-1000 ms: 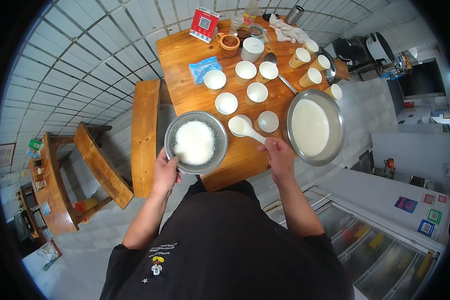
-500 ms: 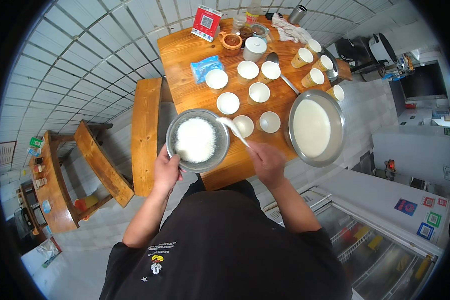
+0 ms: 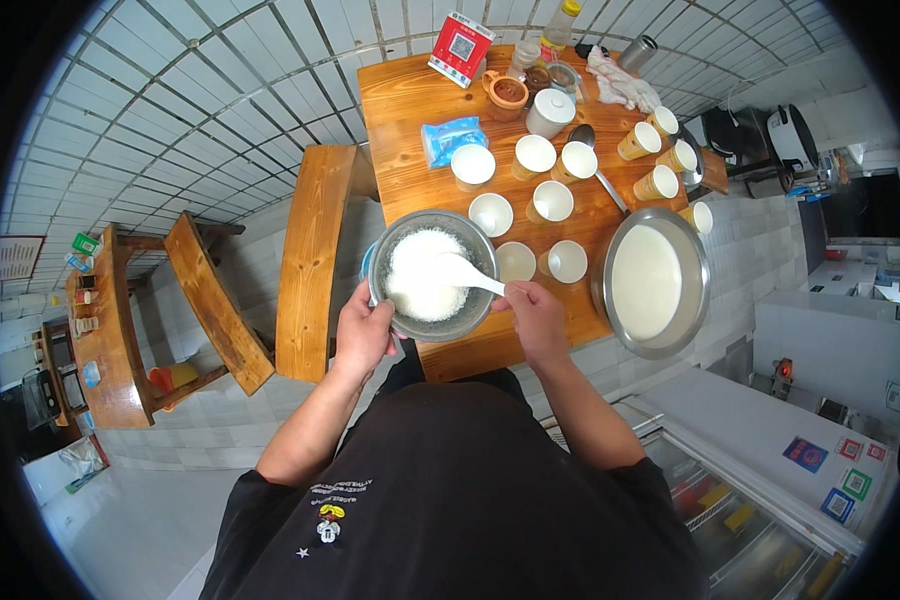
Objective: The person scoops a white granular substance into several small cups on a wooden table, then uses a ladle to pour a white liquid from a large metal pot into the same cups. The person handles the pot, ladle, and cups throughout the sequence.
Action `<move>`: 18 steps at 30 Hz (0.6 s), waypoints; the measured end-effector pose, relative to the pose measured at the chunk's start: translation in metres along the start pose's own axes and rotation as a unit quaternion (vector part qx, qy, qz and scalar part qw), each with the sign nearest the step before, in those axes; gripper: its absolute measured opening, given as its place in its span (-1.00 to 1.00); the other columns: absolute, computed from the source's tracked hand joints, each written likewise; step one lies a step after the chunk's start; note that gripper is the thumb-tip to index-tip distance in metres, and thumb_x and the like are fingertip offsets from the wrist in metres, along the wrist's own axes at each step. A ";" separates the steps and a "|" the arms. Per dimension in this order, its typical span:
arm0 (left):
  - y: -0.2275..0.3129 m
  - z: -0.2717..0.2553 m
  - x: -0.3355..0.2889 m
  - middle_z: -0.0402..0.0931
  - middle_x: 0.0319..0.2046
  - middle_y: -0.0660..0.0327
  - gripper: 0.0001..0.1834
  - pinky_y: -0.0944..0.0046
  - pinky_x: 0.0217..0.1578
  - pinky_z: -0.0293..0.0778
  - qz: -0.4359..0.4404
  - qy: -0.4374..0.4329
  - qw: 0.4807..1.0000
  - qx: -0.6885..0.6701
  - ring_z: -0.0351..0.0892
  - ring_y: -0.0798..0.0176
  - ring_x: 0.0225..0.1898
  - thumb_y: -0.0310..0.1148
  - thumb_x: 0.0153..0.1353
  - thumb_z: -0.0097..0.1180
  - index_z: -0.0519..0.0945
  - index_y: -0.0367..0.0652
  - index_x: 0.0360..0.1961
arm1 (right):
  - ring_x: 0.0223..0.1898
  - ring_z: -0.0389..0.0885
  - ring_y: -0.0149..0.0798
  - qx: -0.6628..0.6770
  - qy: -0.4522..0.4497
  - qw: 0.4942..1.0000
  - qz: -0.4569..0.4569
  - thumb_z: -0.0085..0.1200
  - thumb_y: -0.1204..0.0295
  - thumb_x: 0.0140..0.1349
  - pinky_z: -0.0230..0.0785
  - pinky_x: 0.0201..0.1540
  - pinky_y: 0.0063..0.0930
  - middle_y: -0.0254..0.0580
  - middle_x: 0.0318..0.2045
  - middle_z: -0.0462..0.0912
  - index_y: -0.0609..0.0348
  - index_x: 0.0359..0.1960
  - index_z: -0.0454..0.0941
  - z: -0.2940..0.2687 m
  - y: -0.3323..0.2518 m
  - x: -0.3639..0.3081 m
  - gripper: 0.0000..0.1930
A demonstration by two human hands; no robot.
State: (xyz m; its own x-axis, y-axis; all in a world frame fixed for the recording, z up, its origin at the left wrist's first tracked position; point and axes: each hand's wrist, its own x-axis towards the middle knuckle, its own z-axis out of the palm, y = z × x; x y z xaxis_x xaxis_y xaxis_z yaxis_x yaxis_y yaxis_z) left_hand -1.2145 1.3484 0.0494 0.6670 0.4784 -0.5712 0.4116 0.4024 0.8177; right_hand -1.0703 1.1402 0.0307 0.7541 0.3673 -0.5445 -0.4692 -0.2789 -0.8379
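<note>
My left hand [image 3: 366,328] grips the near left rim of a grey bowl [image 3: 458,325], holding it at the table's front left edge. Inside the bowl lies a heap of white granules [image 3: 422,292], perhaps sugar. My right hand [image 3: 536,318] is closed around the handle of a white spoon [image 3: 473,274], whose tip rests in the granules. Just beyond the spoon stand pale paper cups, among them a near cup [image 3: 568,261] and another cup [image 3: 491,215]. To the right, a large steel basin [image 3: 698,290] holds a milky white liquid [image 3: 647,280].
A metal ladle [image 3: 612,190] lies between the cups and the basin. Several yellow-patterned cups [image 3: 656,183] line the right edge. At the back are a white lidded jar [image 3: 550,114], a clay pot [image 3: 507,92] and a blue packet [image 3: 452,140]. A wooden bench [image 3: 310,255] stands at left.
The spoon has gone from above the cup beside the bowl back over the bowl and into the granules, my right hand moving with it. The whole view has shifted slightly.
</note>
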 end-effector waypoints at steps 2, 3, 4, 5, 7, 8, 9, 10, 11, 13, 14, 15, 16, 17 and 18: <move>0.003 0.002 0.001 0.59 -0.40 0.16 -0.57 0.48 -0.78 0.36 0.003 0.000 1.000 -0.007 0.49 0.45 -0.67 -0.56 0.35 -0.15 0.42 -0.29 0.24 | -0.42 0.53 -0.51 0.002 0.004 1.000 0.001 0.09 0.33 0.44 0.39 -0.29 -0.57 -0.25 -0.34 0.75 0.31 -0.07 0.66 -0.002 -0.006 0.000 -0.73; 0.003 0.002 0.002 0.60 -0.40 0.15 -0.56 0.48 -0.78 0.37 0.002 0.001 1.000 -0.012 0.50 0.45 -0.67 -0.57 0.34 -0.16 0.43 -0.30 0.24 | -0.46 0.48 -0.55 0.021 -0.001 1.000 0.012 0.09 0.33 0.44 0.34 -0.35 -0.61 -0.26 -0.34 0.74 0.30 -0.08 0.65 -0.003 -0.008 0.000 -0.74; 0.003 0.003 0.003 0.60 -0.40 0.15 -0.56 0.48 -0.78 0.37 -0.002 0.006 1.000 -0.016 0.50 0.45 -0.67 -0.57 0.34 -0.16 0.43 -0.31 0.23 | -0.49 0.43 -0.58 0.039 -0.006 0.999 0.023 0.09 0.34 0.44 0.29 -0.41 -0.64 -0.27 -0.35 0.74 0.30 -0.10 0.65 -0.004 -0.009 0.001 -0.75; 0.004 0.004 0.004 0.60 -0.40 0.15 -0.56 0.48 -0.78 0.37 -0.007 0.010 1.000 -0.019 0.50 0.45 -0.67 -0.58 0.33 -0.15 0.43 -0.31 0.23 | -0.53 0.38 -0.61 0.058 -0.010 0.998 0.034 0.08 0.34 0.44 0.24 -0.46 -0.68 -0.27 -0.36 0.73 0.29 -0.11 0.65 -0.005 -0.011 0.002 -0.76; 0.004 0.006 0.009 0.60 -0.40 0.15 -0.57 0.47 -0.78 0.38 -0.013 0.016 1.000 -0.023 0.50 0.44 -0.67 -0.58 0.33 -0.15 0.44 -0.31 0.22 | -0.58 0.31 -0.64 0.120 -0.023 0.991 0.049 0.08 0.34 0.44 0.15 -0.53 -0.71 -0.29 -0.38 0.73 0.27 -0.13 0.64 -0.010 -0.015 0.007 -0.77; 0.003 0.006 0.011 0.60 -0.40 0.15 -0.57 0.47 -0.78 0.38 -0.017 0.017 0.999 -0.024 0.49 0.44 -0.67 -0.58 0.33 -0.14 0.44 -0.31 0.22 | -0.60 0.27 -0.66 0.146 -0.017 0.987 0.069 0.08 0.34 0.44 0.11 -0.57 -0.73 -0.29 -0.38 0.72 0.26 -0.15 0.63 -0.012 -0.016 0.010 -0.78; 0.003 0.005 0.012 0.60 -0.40 0.16 -0.58 0.46 -0.78 0.38 -0.025 0.020 0.999 -0.027 0.49 0.44 -0.67 -0.58 0.33 -0.14 0.44 -0.31 0.21 | -0.61 0.26 -0.66 0.166 -0.027 0.984 0.052 0.08 0.34 0.44 0.09 -0.58 -0.74 -0.29 -0.39 0.72 0.26 -0.16 0.63 -0.016 -0.018 0.013 -0.79; 0.002 0.005 0.014 0.60 -0.40 0.16 -0.60 0.46 -0.78 0.38 -0.028 0.028 0.999 -0.017 0.49 0.44 -0.67 -0.57 0.34 -0.13 0.45 -0.29 0.19 | -0.61 0.26 -0.66 0.183 -0.023 0.982 0.048 0.09 0.34 0.44 0.08 -0.58 -0.74 -0.29 -0.39 0.72 0.25 -0.17 0.63 -0.020 -0.020 0.016 -0.79; 0.002 0.004 0.015 0.59 -0.42 0.17 -0.61 0.46 -0.80 0.34 -0.026 0.031 0.999 -0.016 0.47 0.44 -0.70 -0.56 0.35 -0.13 0.45 -0.27 0.19 | -0.62 0.25 -0.66 0.199 -0.020 0.979 0.044 0.09 0.34 0.44 0.06 -0.59 -0.75 -0.29 -0.39 0.72 0.25 -0.18 0.63 -0.025 -0.021 0.019 -0.80; 0.000 0.003 0.016 0.58 -0.45 0.20 -0.64 0.46 -0.83 0.28 -0.033 0.043 0.998 -0.018 0.42 0.44 -0.75 -0.53 0.39 -0.12 0.46 -0.23 0.18 | -0.58 0.35 -0.63 0.153 0.010 0.988 0.004 0.08 0.34 0.45 0.16 -0.57 -0.69 -0.30 -0.38 0.72 0.26 -0.14 0.63 -0.034 -0.022 0.032 -0.79; -0.001 0.002 0.016 0.58 -0.45 0.19 -0.64 0.46 -0.83 0.27 -0.033 0.051 0.998 -0.020 0.42 0.43 -0.76 -0.53 0.40 -0.13 0.45 -0.24 0.19 | -0.56 0.39 -0.62 0.144 0.012 0.989 -0.029 0.08 0.34 0.45 0.21 -0.56 -0.66 -0.30 -0.38 0.72 0.27 -0.13 0.63 -0.038 -0.021 0.038 -0.78; -0.001 0.001 0.016 0.59 -0.44 0.19 -0.64 0.46 -0.83 0.27 -0.024 0.053 0.998 -0.020 0.42 0.43 -0.76 -0.53 0.40 -0.14 0.45 -0.24 0.19 | -0.54 0.46 -0.56 0.086 0.049 0.993 -0.066 0.10 0.34 0.44 0.27 -0.53 -0.60 -0.29 -0.38 0.73 0.27 -0.11 0.64 -0.038 -0.018 0.046 -0.78; -0.001 0.001 0.016 0.59 -0.44 0.18 -0.63 0.46 -0.83 0.27 -0.025 0.061 0.998 -0.020 0.42 0.43 -0.76 -0.54 0.40 -0.14 0.44 -0.25 0.20 | -0.51 0.52 -0.50 0.043 0.072 0.990 -0.116 0.12 0.34 0.43 0.33 -0.51 -0.54 -0.28 -0.38 0.73 0.26 -0.08 0.65 -0.034 -0.014 0.055 -0.77; -0.002 0.000 0.015 0.59 -0.44 0.18 -0.63 0.46 -0.82 0.27 -0.026 0.070 0.997 -0.021 0.43 0.43 -0.76 -0.54 0.40 -0.14 0.44 -0.26 0.20 | -0.49 0.58 -0.44 0.011 0.091 0.983 -0.162 0.14 0.34 0.42 0.39 -0.48 -0.48 -0.28 -0.39 0.73 0.25 -0.06 0.65 -0.032 -0.009 0.062 -0.77; -0.002 -0.001 0.015 0.60 -0.43 0.17 -0.63 0.46 -0.82 0.28 -0.022 0.073 0.997 -0.025 0.45 0.42 -0.74 -0.53 0.40 -0.14 0.44 -0.27 0.20 | -0.45 0.62 -0.36 -0.119 0.104 0.955 -0.252 0.17 0.36 0.39 0.43 -0.45 -0.43 -0.26 -0.38 0.73 0.24 -0.06 0.66 -0.032 -0.006 0.068 -0.78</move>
State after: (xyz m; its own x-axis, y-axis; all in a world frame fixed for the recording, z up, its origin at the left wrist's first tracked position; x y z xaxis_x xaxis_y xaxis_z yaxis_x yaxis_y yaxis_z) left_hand -1.2058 1.3553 0.0390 0.5498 0.5658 -0.6145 0.4045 0.4633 0.7885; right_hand -1.0018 1.1378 -0.0002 0.9432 0.3305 -0.0353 0.0753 -0.3159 -0.9458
